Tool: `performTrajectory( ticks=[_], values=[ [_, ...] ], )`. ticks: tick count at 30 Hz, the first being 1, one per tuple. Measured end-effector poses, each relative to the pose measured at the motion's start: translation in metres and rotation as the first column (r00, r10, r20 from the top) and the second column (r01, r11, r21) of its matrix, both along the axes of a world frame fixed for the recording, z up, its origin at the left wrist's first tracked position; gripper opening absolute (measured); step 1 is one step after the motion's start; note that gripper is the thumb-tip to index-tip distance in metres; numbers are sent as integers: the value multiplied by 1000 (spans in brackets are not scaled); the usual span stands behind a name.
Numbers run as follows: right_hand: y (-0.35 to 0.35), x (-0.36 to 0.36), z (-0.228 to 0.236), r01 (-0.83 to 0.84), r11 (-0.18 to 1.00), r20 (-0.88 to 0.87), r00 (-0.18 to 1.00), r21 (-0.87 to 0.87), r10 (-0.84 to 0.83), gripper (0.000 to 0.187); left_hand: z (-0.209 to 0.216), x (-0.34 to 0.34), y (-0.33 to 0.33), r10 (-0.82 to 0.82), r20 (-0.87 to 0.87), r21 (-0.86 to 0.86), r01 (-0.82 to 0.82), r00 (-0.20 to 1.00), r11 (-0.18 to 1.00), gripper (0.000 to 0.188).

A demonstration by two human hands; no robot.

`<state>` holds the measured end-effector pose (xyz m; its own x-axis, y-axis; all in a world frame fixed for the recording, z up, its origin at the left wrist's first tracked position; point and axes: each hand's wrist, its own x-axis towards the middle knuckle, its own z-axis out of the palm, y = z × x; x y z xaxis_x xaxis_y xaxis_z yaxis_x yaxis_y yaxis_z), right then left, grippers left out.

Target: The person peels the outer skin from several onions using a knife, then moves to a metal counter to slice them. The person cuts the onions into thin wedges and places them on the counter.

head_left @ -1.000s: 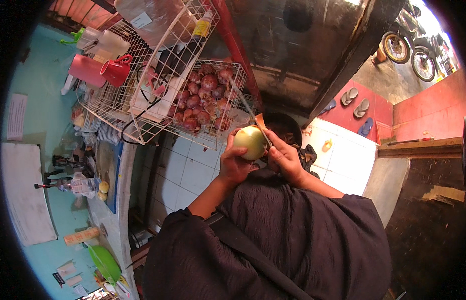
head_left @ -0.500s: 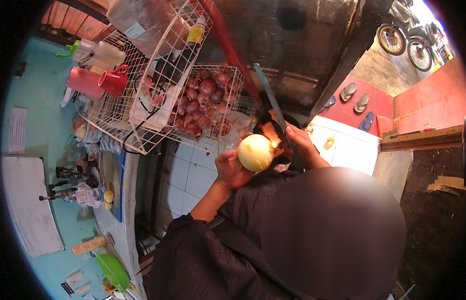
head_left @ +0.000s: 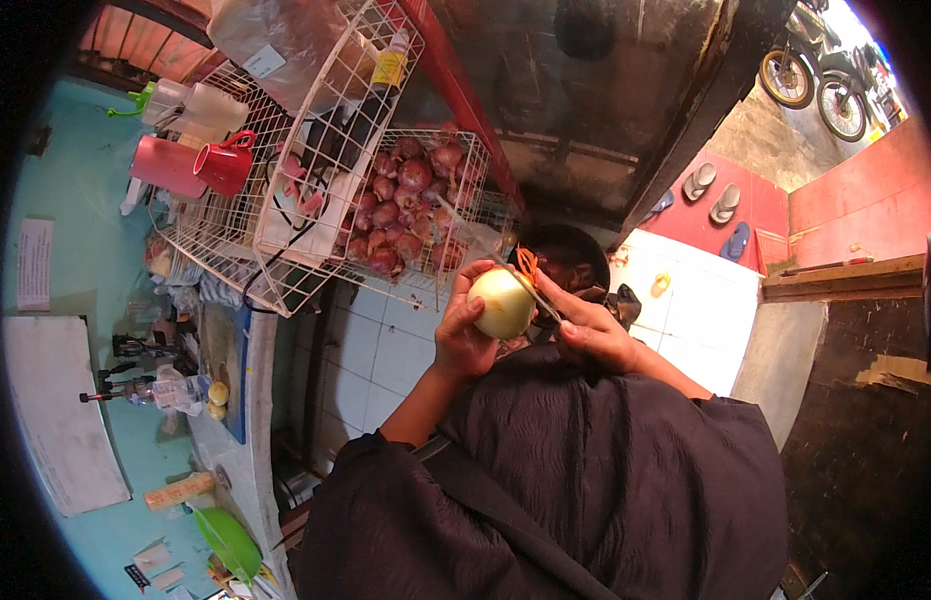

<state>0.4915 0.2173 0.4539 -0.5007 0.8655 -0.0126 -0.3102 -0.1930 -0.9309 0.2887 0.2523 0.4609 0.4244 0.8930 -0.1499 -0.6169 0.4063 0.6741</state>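
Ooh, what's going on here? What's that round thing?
A person in dark clothes is peeling an onion. The left hand cups it, and the right hand holds a knife alongside it. A thin orange-brown strip of skin sticks up by the blade. The side of the onion we can see is pale and smooth. Lots of red onions sit beyond the hands, to the left.

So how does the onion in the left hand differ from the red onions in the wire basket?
The held onion is pale yellow-green; the red onions are purplish red. The held onion looks mostly peeled, while the red onions have their skins on. The left hand grips the held onion; the red onions lie heaped together. Both are roundish.
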Motion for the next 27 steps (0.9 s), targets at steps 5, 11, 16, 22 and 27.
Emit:
performTrajectory(
  ticks=[5,11,16,22,27],
  values=[
    [-2,1,1,-67,997,-61,996,34,68,74,1,-1,-1,74,-29,8,-74,997,997,54],
    [-5,-5,7,-35,965,169,986,260,-10,71,4,-5,-3,33,-187,148,-5,982,989,60],
    [-7,-18,-5,98,933,248,950,347,-192,69,-13,-15,-6,366,-657,605,171,659,777,63],
    [1,-32,-3,159,987,-131,978,-25,-161,66,4,-2,-2,186,-229,247,-127,956,961,60],
    [9,-28,-11,141,948,-175,965,-286,-196,62,5,-9,-2,-22,-143,196,50,990,979,56]
  ],
)
